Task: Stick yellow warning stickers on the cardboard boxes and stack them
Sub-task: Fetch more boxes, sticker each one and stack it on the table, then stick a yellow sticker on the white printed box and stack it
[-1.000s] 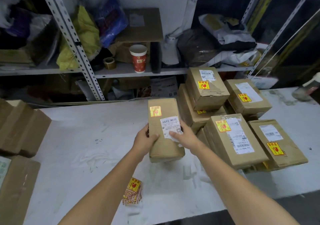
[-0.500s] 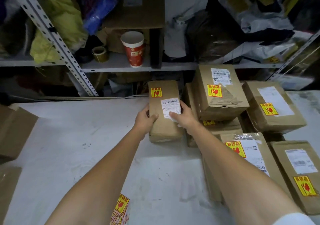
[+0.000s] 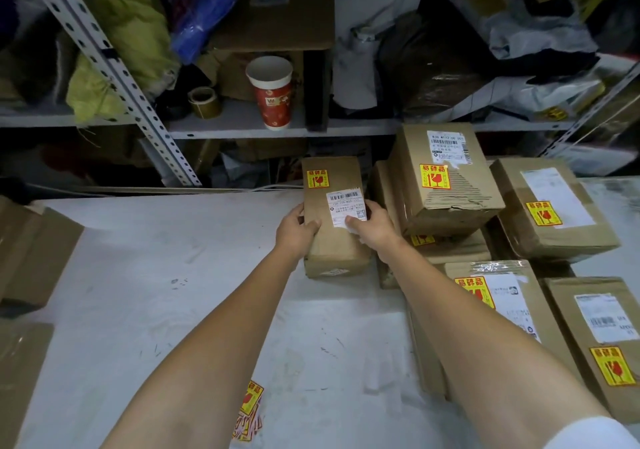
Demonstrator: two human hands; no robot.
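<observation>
both hands, the left hand (image 3: 296,230) and right hand (image 3: 372,229), clasp a stickered narrow box (image 3: 334,218) at centre frame, on or just above the white table (image 3: 156,275), beside the labelled pile (image 3: 446,185) at right. plain boxes (image 3: 31,251) at the left edge and a sticker stack (image 3: 249,410) at bottom centre suggest work remains.
</observation>
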